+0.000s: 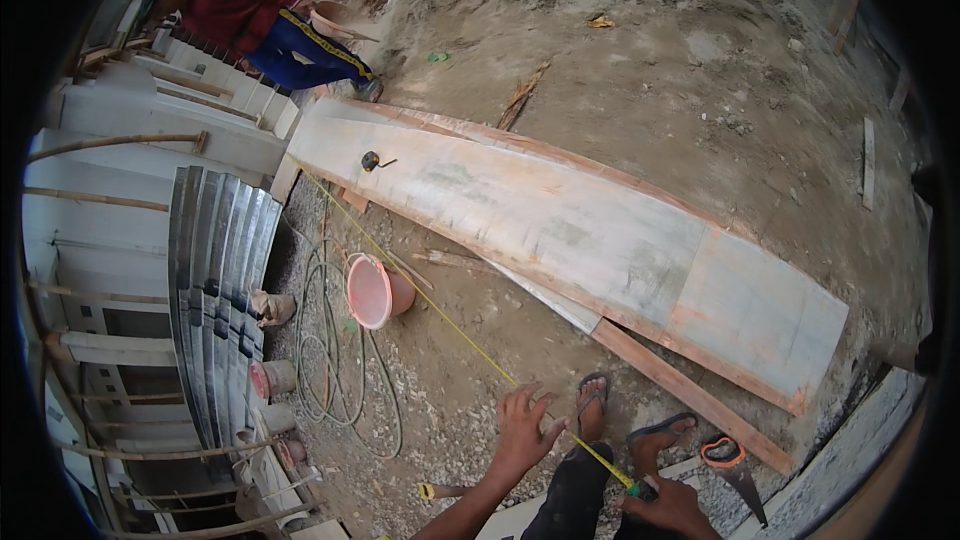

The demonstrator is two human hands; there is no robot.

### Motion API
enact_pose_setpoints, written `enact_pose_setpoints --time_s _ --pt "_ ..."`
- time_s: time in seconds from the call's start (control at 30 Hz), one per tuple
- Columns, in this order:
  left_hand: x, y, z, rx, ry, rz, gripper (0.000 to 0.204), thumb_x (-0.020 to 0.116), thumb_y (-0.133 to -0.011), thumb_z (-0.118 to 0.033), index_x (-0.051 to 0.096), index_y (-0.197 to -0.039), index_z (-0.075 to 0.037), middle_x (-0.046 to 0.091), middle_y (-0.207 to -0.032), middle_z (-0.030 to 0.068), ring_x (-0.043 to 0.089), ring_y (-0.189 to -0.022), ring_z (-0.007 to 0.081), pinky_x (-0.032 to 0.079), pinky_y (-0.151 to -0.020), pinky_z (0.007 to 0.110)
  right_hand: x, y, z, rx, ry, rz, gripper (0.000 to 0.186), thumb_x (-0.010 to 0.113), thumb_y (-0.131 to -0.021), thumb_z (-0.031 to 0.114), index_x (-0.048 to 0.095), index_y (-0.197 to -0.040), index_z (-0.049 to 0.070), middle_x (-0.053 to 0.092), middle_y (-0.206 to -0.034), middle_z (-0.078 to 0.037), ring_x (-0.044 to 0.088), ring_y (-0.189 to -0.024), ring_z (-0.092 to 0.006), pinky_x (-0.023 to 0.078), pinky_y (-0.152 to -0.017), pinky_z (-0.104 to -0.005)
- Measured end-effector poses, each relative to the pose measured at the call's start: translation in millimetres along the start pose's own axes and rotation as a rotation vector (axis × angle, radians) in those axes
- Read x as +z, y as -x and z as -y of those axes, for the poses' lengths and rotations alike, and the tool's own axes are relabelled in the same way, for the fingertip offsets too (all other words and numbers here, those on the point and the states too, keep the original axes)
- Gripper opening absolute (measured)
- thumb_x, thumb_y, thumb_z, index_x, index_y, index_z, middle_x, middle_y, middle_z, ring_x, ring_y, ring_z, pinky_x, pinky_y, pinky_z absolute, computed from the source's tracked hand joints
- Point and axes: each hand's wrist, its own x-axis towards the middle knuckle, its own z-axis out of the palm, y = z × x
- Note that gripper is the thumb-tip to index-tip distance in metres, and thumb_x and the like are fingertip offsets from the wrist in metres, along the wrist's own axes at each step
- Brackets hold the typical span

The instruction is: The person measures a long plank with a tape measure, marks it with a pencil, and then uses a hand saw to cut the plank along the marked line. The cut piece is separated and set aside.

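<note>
My left hand is raised beside the yellow tape blade, fingers apart and loosely curved; contact is unclear. My right hand grips a green-and-black tape measure. Its blade stretches to the far end of a long, pale board with orange-stained edges, lying on the ground over other planks. A small dark coiled object rests on that board. A handsaw with an orange handle lies to the right of my right hand, near my sandalled feet.
A co-worker in red top and blue trousers stands at the board's far end. On the left are a pink bucket, a coiled hose, corrugated metal sheets, more pails and bamboo poles. A concrete edge runs at lower right.
</note>
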Motion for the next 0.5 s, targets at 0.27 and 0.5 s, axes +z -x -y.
enact_pose_setpoints --time_s 0.27,0.5 --pt "17.3 -39.9 102.6 -1.397 1.253 -0.298 0.047 0.060 -0.095 -0.033 0.053 -0.122 0.004 0.065 -0.093 0.0134 0.066 -0.084 0.0230 0.051 -0.071 0.033 44.4 -8.8 -2.3 -0.037 -0.054 -0.095 0.053 0.070 -0.076 0.056 0.066 -0.101 0.009 0.066 -0.069 -0.009 0.063 -0.053 -0.0218 0.050 -0.056 -0.0366" --pt "-49.6 -60.9 157.9 -0.780 1.367 -0.503 0.026 0.056 -0.097 -0.028 0.057 -0.099 -0.003 0.055 -0.067 0.0045 0.057 -0.060 0.0166 0.047 -0.061 0.030 69.5 -47.9 131.9 -0.333 -0.104 -0.212 0.045 0.073 -0.076 0.041 0.065 -0.101 0.005 0.067 -0.081 -0.016 0.066 -0.072 -0.0279 0.050 -0.063 -0.0367"
